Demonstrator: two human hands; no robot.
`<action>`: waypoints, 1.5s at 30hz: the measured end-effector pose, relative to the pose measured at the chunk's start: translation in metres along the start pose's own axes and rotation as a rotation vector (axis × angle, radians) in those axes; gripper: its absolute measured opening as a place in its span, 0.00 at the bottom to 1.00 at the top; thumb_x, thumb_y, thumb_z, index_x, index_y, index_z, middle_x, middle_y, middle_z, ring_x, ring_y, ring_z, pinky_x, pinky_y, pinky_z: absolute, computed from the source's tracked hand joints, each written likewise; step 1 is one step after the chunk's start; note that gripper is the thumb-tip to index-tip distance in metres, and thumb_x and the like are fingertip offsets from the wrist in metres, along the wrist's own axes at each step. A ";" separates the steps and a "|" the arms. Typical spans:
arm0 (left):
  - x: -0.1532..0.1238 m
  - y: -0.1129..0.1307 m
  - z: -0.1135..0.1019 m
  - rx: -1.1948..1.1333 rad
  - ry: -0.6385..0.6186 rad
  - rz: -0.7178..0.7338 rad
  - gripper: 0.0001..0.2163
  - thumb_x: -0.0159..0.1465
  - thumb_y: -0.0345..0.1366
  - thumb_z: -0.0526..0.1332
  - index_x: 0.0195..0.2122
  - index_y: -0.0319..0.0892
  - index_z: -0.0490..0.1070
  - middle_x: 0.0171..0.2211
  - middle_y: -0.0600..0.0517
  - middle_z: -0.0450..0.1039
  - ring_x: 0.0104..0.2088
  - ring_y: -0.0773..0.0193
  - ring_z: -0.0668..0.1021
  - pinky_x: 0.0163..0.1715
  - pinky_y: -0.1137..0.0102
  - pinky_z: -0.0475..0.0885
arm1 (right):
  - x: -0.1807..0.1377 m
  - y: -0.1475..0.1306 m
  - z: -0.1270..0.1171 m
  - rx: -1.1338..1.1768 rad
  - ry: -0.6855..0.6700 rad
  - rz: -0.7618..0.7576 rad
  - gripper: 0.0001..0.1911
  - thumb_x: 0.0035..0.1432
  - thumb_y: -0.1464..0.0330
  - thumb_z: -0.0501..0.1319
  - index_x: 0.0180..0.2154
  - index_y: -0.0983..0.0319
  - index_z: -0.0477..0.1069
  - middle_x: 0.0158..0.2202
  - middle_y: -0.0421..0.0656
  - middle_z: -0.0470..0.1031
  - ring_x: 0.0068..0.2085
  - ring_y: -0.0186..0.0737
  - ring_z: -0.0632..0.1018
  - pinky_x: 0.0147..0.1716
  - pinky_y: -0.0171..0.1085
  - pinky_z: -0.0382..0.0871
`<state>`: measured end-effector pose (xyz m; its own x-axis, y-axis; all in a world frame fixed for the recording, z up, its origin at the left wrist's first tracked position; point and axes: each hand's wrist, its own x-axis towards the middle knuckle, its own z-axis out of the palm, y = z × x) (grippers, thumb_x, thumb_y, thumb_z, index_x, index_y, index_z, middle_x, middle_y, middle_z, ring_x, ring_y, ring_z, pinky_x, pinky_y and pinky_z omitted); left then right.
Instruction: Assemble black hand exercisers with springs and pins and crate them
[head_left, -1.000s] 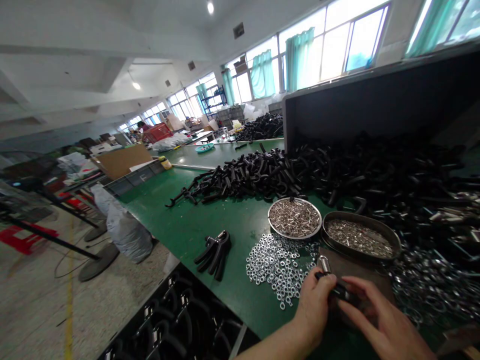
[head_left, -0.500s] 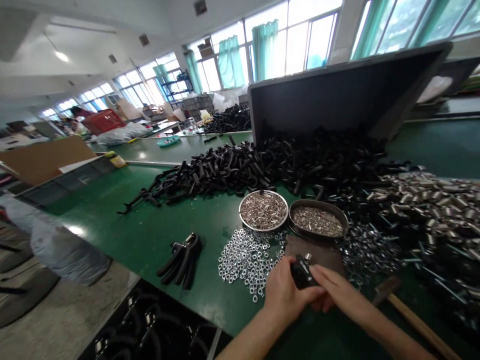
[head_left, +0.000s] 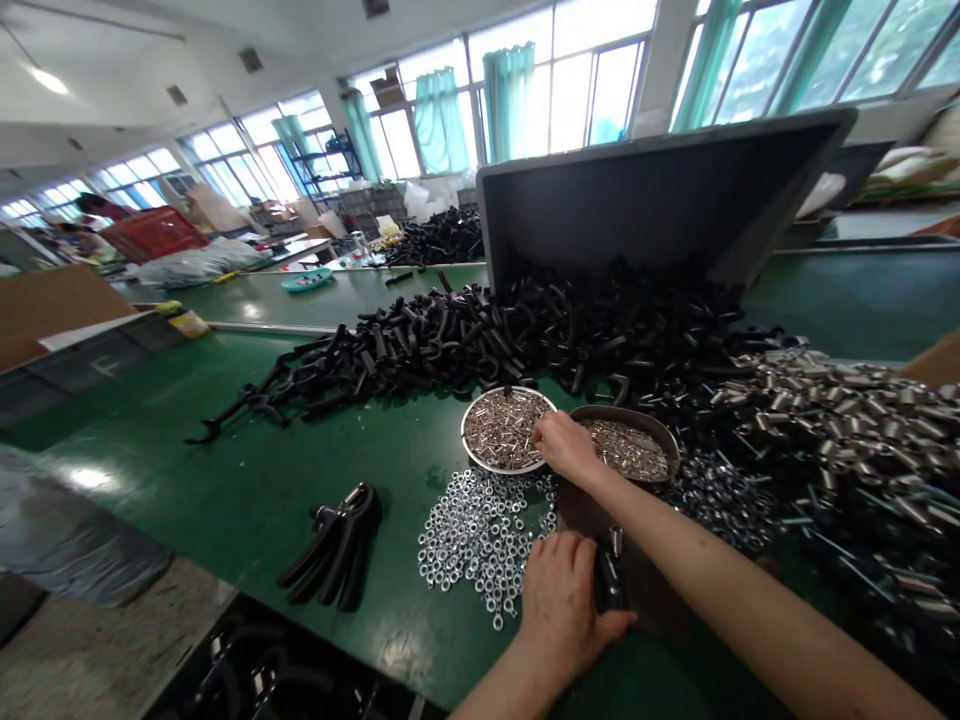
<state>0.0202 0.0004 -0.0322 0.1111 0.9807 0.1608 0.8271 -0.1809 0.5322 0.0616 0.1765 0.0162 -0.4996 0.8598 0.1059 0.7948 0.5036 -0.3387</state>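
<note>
My left hand (head_left: pixel 559 595) lies over a black plastic clamp (head_left: pixel 609 585) with a coiled metal spring, gripping it near the dark metal plate (head_left: pixel 581 510). Its far side is hidden by my fingers. My right hand (head_left: pixel 568 445) reaches across to the right rim of a round white dish (head_left: pixel 474 458) full of small metal pins (head_left: pixel 504 425). The fingertips are pinched together among the pins; what is between them is too small to make out. Loose silvery nuts (head_left: pixel 472 535) spread just left of my left hand.
A dark oval tin (head_left: pixel 671 445) of small metal parts stands right of the dish. Black plastic parts (head_left: pixel 450 335) heap before a tipped grey bin (head_left: pixel 637 200). Metal sleeves (head_left: pixel 862 410) pile at right. Several assembled black clamps (head_left: pixel 337 545) lie at left. A black tray (head_left: pixel 255 665) sits below the table edge.
My right hand has left the clamp and moved forward and left to the dish of pins. My left hand keeps the clamp, now lower by the plate. The view has shifted slightly right.
</note>
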 end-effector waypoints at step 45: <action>0.007 -0.002 -0.017 0.081 -0.138 0.188 0.27 0.54 0.46 0.65 0.54 0.47 0.62 0.43 0.49 0.68 0.43 0.54 0.70 0.43 0.59 0.66 | -0.108 0.060 -0.037 0.049 0.022 0.054 0.08 0.61 0.71 0.56 0.38 0.61 0.74 0.38 0.44 0.76 0.43 0.39 0.73 0.44 0.36 0.64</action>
<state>0.0103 0.0062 -0.0182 0.3373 0.9320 0.1327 0.8253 -0.3605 0.4346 0.1760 0.1167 0.0191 -0.4481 0.8876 0.1065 0.8022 0.4519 -0.3902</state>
